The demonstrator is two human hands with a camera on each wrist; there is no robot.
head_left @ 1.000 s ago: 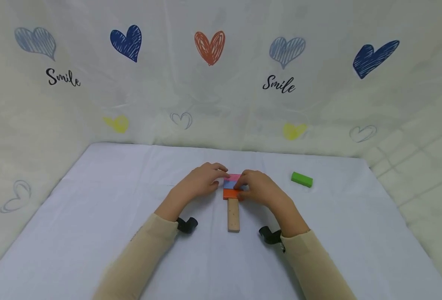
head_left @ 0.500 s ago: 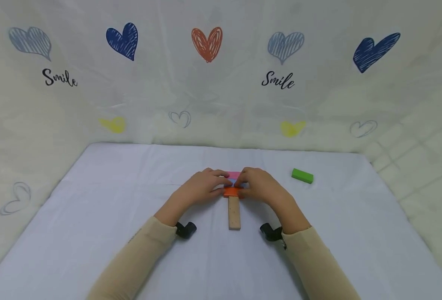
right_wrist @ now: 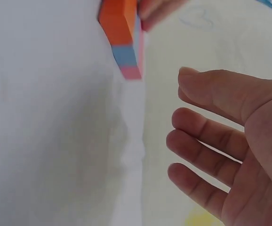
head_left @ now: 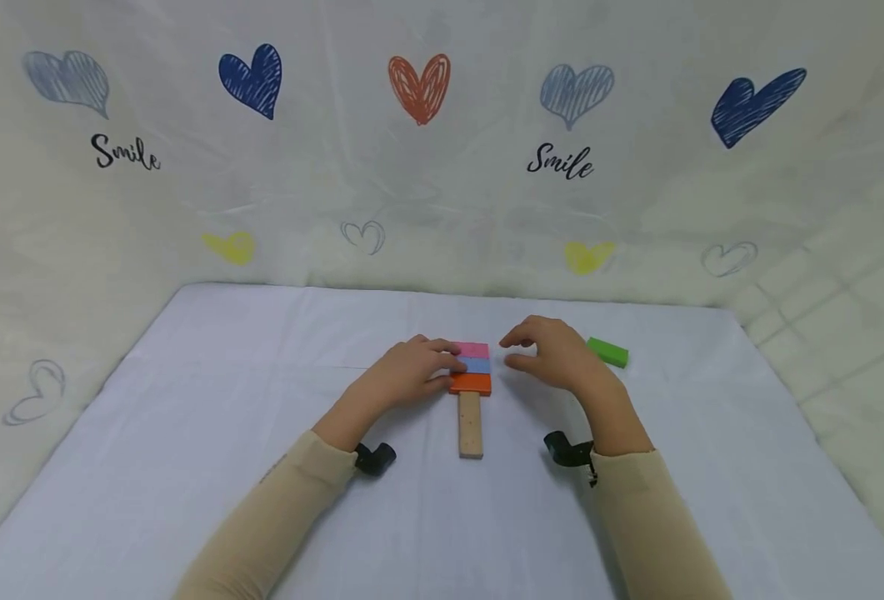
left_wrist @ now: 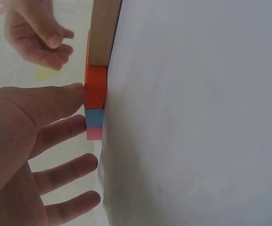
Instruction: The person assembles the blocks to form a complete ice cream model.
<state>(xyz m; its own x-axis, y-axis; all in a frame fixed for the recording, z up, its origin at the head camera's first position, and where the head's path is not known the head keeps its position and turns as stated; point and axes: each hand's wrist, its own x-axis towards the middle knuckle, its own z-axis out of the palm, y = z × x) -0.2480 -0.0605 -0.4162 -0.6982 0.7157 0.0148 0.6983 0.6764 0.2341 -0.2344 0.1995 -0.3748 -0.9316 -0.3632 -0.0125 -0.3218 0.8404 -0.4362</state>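
Three coloured blocks lie side by side on the table: a pink block (head_left: 475, 350) at the back, a blue block (head_left: 478, 365) in the middle and an orange block (head_left: 471, 383) in front. A bare wooden block (head_left: 470, 425) runs lengthwise toward me from the orange one's front side. My left hand (head_left: 410, 372) rests its fingertips at the left ends of the row, its thumb (left_wrist: 72, 96) against the orange block with the other fingers extended. To the right of the row, my right hand (head_left: 554, 354) is apart from the blocks, fingers relaxed and holding nothing.
A green block (head_left: 608, 352) lies just behind and right of my right hand. White cloth covers the table (head_left: 209, 400). A cloth backdrop (head_left: 471, 192) printed with hearts rises at the far edge. Each wrist bears a black camera mount (head_left: 376, 459).
My right hand has let go of the row's right side and moved right, toward the green block. My left hand has shifted slightly nearer me along the row's left ends.
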